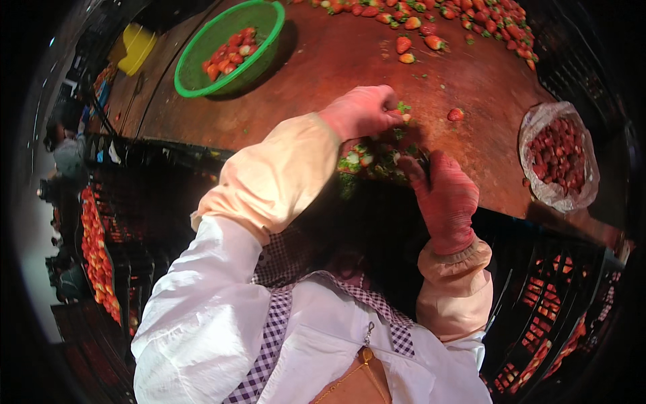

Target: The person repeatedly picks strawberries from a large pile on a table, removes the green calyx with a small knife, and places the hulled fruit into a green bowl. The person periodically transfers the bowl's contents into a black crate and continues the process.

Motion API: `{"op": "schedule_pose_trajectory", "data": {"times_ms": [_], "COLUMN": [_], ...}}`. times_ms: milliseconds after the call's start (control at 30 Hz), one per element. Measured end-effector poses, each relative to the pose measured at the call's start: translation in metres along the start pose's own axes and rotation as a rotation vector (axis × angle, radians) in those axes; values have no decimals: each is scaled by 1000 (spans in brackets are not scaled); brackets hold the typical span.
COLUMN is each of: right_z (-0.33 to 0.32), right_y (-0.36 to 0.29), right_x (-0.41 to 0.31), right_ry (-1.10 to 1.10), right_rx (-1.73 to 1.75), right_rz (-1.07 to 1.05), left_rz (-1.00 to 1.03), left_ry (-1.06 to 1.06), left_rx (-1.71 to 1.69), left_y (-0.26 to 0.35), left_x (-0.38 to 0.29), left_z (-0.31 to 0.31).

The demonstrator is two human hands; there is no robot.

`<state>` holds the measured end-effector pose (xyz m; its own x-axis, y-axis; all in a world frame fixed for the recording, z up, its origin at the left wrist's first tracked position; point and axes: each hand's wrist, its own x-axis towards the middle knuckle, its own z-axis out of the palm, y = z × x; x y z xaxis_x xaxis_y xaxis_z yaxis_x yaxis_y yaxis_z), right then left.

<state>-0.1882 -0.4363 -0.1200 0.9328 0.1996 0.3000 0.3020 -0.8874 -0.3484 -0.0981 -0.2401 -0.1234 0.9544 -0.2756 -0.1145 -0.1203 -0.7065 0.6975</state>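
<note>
My left hand (359,112), in a pink-stained knit glove, is over the table with its fingers pinched on a strawberry (405,117). Only its green leaves and a pale bit show past the fingertips. Lower and to the right, my right hand (449,199) wears a similar glove, its thumb pointing up and left. Something dark lies between that thumb and the fingers, but I cannot make out what it is. Between the hands, at the table's near edge, lies a heap of cut strawberry tops (366,159) with green leaves. A single strawberry (455,114) rests to their right.
A green plastic basket (189,90) holding strawberries stands on the brown table (323,65) at upper left. Loose strawberries (484,20) spread along the far side. At right is a plastic-lined container (591,174) of dark red berries. Black crates (550,293) of strawberries flank me.
</note>
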Motion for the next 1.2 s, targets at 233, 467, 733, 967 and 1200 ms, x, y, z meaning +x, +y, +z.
{"op": "schedule_pose_trajectory", "data": {"times_ms": [233,467,733,967,1200], "right_z": [0,-27,-40,-15,4], "right_y": [-16,-45,-66,-76,31], "right_x": [-1,-18,-27,-24,37], "right_ry": [250,159,43,65,-112], "right_rx": [87,149,127,232,-155], "right_rz": [-159,-211,-304,-377,289], "left_rz": [94,186,120,125,327], "left_ry": [-231,-199,-218,643,448], "left_rx": [-1287,-1190,-1398,-1028,-314], "left_y": [14,33,25,-17,-79], "left_x": [-73,-123,-144,-106,-42], "left_z": [14,-17,0,-111,-91]}}
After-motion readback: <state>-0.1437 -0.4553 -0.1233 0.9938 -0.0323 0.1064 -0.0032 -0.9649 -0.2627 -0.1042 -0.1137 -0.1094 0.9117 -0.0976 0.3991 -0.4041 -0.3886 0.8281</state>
